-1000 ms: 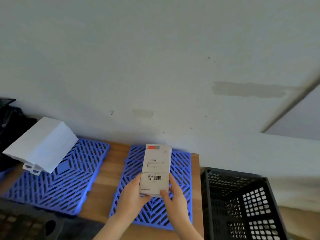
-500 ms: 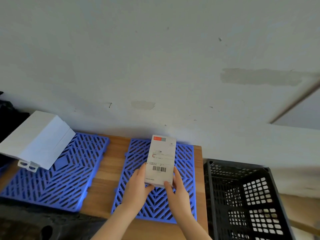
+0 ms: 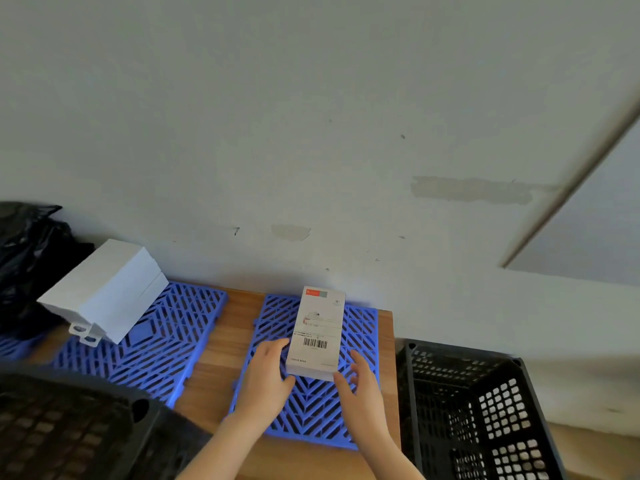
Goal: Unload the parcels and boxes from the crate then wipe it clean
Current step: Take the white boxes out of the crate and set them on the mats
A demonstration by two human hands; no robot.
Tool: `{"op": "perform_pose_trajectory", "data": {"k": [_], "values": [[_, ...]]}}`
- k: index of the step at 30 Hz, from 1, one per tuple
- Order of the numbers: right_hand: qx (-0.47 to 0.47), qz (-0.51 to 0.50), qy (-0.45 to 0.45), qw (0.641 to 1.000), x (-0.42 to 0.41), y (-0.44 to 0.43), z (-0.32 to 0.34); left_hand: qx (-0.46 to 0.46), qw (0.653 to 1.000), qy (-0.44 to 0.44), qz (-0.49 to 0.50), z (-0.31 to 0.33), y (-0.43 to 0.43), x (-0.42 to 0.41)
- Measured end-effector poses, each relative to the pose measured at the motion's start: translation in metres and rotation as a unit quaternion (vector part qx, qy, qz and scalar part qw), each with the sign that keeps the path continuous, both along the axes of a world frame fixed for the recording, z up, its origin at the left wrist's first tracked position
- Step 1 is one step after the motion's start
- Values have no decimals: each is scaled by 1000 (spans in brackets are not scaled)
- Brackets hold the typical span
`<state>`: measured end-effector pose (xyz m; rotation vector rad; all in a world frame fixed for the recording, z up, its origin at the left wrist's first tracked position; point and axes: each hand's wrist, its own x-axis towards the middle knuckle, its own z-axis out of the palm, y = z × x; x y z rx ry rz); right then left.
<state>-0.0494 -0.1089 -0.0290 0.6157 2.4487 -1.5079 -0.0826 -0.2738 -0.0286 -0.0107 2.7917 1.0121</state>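
A slim white box (image 3: 317, 332) with a barcode label lies flat on the right blue grid mat (image 3: 311, 414), its long side pointing at the wall. My left hand (image 3: 266, 374) rests against its left edge, thumb at the near corner. My right hand (image 3: 360, 386) is at the near right corner, fingers spread and slightly off the box. To the right of the table stands the black perforated crate (image 3: 467, 386), tilted toward me; no parcels show in the part of its inside that I can see.
A larger white box (image 3: 104, 289) sits tilted on the left blue mat (image 3: 152, 344). A black plastic bag (image 3: 24, 244) is at the far left. A dark perforated object (image 3: 69, 431) fills the lower left corner. The wooden table (image 3: 214, 344) ends at the wall.
The slim box has gone down onto the right mat. My right hand's fingers have spread away from it; my left hand stays at its edge.
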Motion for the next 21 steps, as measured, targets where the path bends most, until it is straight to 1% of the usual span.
{"op": "perform_pose_trajectory", "data": {"k": [6,9,13,16,21], "values": [[27,24,76,996,26,-7,29,35,997,66,-24,59,-10,29],[21,42,129,990,39,-27,41,45,992,117,-18,90,-32,58],[-23,93,195,976,60,-72,58,28,979,194,58,118,-83,104],[-48,141,225,963,80,-104,74,26,970,208,126,124,-120,136],[-52,189,279,940,93,-155,97,7,957,218,191,120,-182,174]]}}
